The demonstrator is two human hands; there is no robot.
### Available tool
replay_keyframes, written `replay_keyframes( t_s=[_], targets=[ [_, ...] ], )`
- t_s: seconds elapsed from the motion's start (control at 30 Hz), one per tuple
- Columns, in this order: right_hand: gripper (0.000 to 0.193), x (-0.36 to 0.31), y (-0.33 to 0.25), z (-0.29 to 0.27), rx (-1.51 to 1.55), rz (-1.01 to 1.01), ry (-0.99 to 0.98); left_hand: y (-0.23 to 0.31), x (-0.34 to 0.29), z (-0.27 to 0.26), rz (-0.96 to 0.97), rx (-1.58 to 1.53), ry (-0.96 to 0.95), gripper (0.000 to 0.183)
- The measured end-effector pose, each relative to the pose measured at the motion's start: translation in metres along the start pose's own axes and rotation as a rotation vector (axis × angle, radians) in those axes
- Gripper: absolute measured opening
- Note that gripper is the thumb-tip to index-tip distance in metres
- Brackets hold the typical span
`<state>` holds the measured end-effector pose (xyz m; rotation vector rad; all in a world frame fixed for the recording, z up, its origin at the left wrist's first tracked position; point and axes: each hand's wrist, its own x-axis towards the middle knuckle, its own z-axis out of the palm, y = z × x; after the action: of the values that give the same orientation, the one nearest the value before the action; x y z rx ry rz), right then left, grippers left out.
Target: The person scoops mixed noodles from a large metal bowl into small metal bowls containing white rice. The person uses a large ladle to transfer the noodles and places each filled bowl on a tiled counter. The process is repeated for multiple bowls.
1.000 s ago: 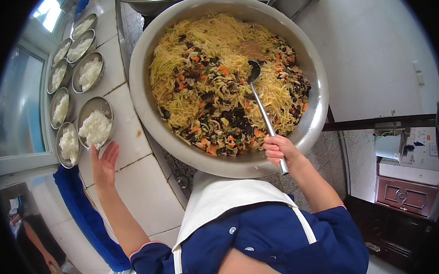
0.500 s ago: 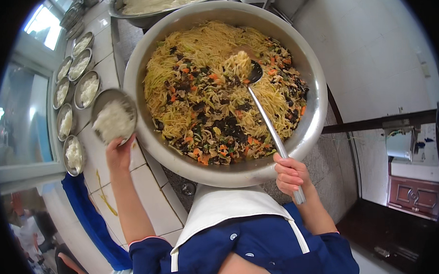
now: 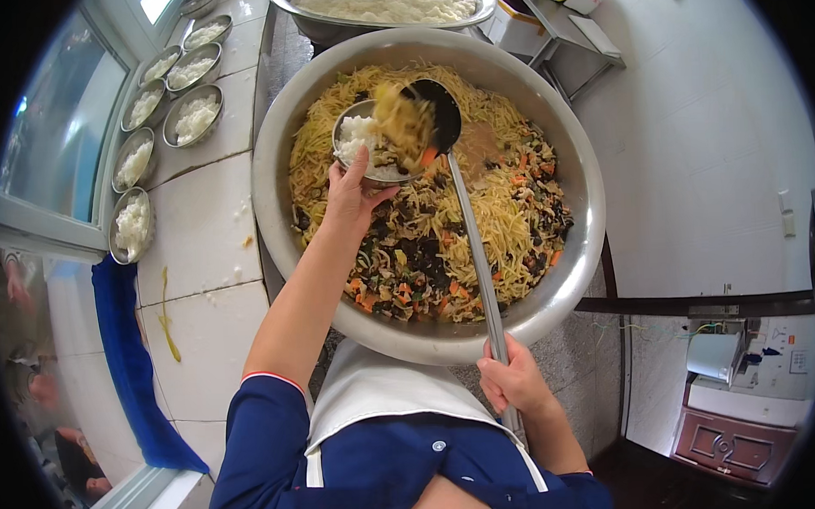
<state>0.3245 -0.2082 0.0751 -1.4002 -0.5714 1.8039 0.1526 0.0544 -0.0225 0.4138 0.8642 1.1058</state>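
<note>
My left hand [image 3: 351, 192] grips a metal bowl [image 3: 340, 156] by its near side and holds it above the big food basin. White rice [image 3: 356, 135] fills the bowl's left part. My right hand [image 3: 518, 376] is closed round the long handle of a metal ladle [image 3: 474, 243]. The ladle's dark, round head is tilted over the bowl, and a blurred clump of yellow shreds [image 3: 403, 124] drops from it onto the rice. Below, the wide metal basin [image 3: 590, 203] holds yellow shreds on the far side and a mix of dark pieces, carrot and meat nearer me.
Several metal bowls of rice [image 3: 194, 121] stand on the white-tiled counter [image 3: 200, 217] at the left, below a window. A large pan of rice [image 3: 381, 4] sits beyond the basin. A blue cloth [image 3: 129, 372] hangs along the counter's left edge. A metal stand [image 3: 580, 55] is at the far right.
My left hand has brought the bowl of rice rightward from the counter's edge to over the basin. The loaded ladle has risen and tipped over the bowl, and its food is falling in.
</note>
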Motion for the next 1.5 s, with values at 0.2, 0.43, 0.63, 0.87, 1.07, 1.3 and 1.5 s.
replay_keyframes(
  t_s=[0.2,0.43,0.63,0.87,1.07,1.3,1.5],
  targets=[
    [0.012,0.018,0.02,-0.003,-0.829,-0.356,0.395,-0.003,-0.002,-0.019,0.081,-0.021,-0.1,0.058],
    [0.015,0.018,0.018,-0.001,-0.969,-0.489,0.473,-0.001,0.005,-0.049,-0.165,-0.277,-0.262,0.057],
    [0.013,0.038,0.005,0.003,-0.234,-0.336,0.282,0.034,-0.025,-0.069,-0.074,-0.337,-0.258,0.059],
    [0.011,0.094,-0.001,-0.054,-0.258,-0.204,0.462,0.18,-0.15,-0.177,0.42,-0.265,-0.025,0.05],
    [0.014,0.162,-0.054,-0.046,-0.843,-0.125,0.569,0.273,-0.269,-0.326,0.698,-0.144,0.548,0.053],
    [0.026,0.251,-0.072,0.02,-1.515,0.074,0.562,0.308,-0.314,-0.505,0.813,-0.27,0.922,0.057],
    [0.032,0.19,-0.053,-0.07,-1.815,0.095,0.695,0.352,-0.307,-0.577,0.81,-0.483,0.958,0.055]
  ],
)
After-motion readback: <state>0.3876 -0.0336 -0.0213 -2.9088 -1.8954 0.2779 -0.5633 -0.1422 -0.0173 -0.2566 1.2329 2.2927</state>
